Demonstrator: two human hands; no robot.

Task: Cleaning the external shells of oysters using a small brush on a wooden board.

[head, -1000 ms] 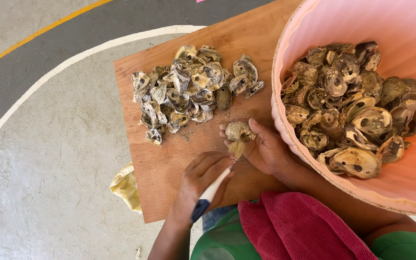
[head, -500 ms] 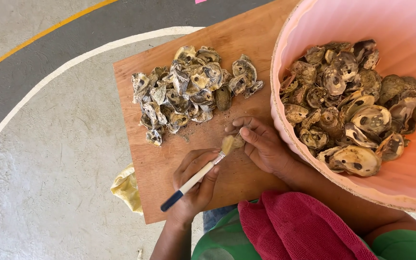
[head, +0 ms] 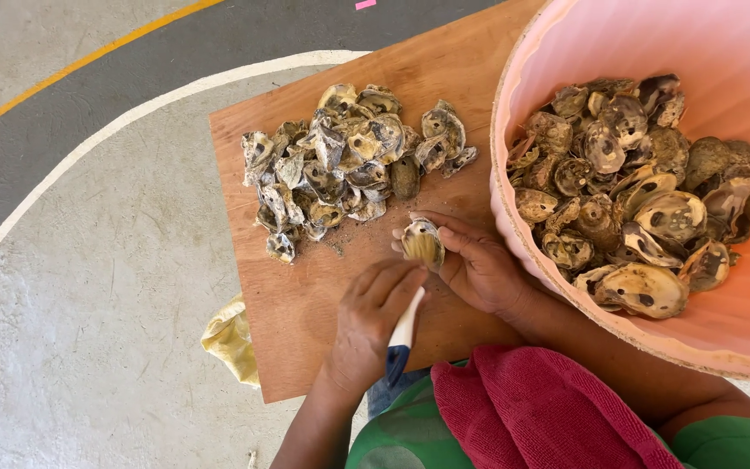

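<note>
Grip: right hand (head: pixel 479 265) pinches a single oyster (head: pixel 423 242) between thumb and fingertips, the pale inner face turned up; the shell sits just above the wooden board (head: pixel 305 295), near its middle, right beside the basin wall. Left hand (head: pixel 375 326) is wrapped tight around a knife (head: pixel 402 334) with a white and blue handle; the blade is hidden behind the fingers and the shell, so whether it touches the oyster cannot be told.

Board: brown, laid aslant on a pale concrete floor (head: pixel 88 330); its far corner is cut off by the top edge, its near edge covered by the person's lap.

Shell heap (head: pixel 340 165): grey, flaky oyster shells piled on the far half of the board, well apart from the hands. Single pieces overlap, so no count is possible.

Basin (head: pixel 635 35): large, pink, plastic, cut off at the right and top edges; one side overlaps the board. Holds more oysters (head: pixel 644 191), larger and darker, layered so the lower ones are hidden.

Red cloth (head: pixel 549 408): on the lap, over green clothing (head: pixel 392 439), partly out of frame below.

Yellow object (head: pixel 232 339): crumpled, half hidden under the board's left edge; kind unclear.

Floor markings: white curved line (head: pixel 123 130), yellow stripe (head: pixel 80 61).
</note>
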